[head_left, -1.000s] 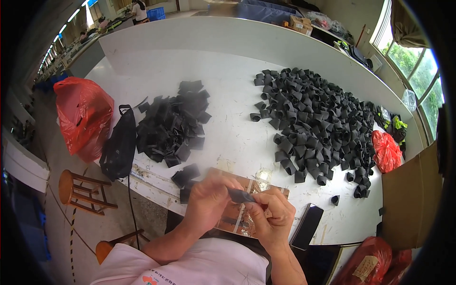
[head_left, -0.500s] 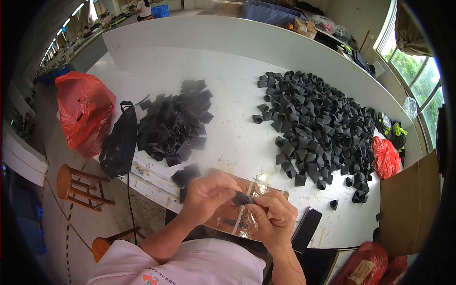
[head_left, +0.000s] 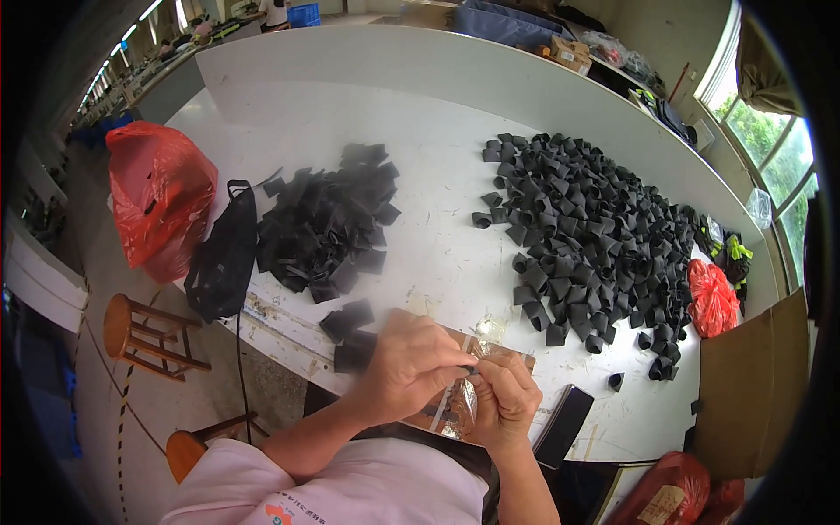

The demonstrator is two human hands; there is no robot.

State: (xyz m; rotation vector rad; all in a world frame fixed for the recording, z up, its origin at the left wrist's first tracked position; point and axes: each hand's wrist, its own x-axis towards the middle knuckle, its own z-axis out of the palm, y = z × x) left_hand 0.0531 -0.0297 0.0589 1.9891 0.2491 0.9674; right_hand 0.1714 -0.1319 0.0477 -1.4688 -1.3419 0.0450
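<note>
Both hands (head_left: 455, 381) pinch a small black piece (head_left: 473, 371) above a clear plastic bag (head_left: 455, 411).

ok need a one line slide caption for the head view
Both hands, left hand and right hand, pinch a small dark piece at a white worktable between flat black strips and folded black loops.

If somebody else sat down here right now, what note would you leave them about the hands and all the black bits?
Left hand and right hand: pinched together at the table's near edge, on something small I cannot make out, over a clear plastic sheet.
Flat black pieces: heaped left of centre, a few loose ones by the left hand.
Rolled black pieces: big spread on the right of the white table.
Done: the many rolled pieces. Left: the flat heap.
</note>
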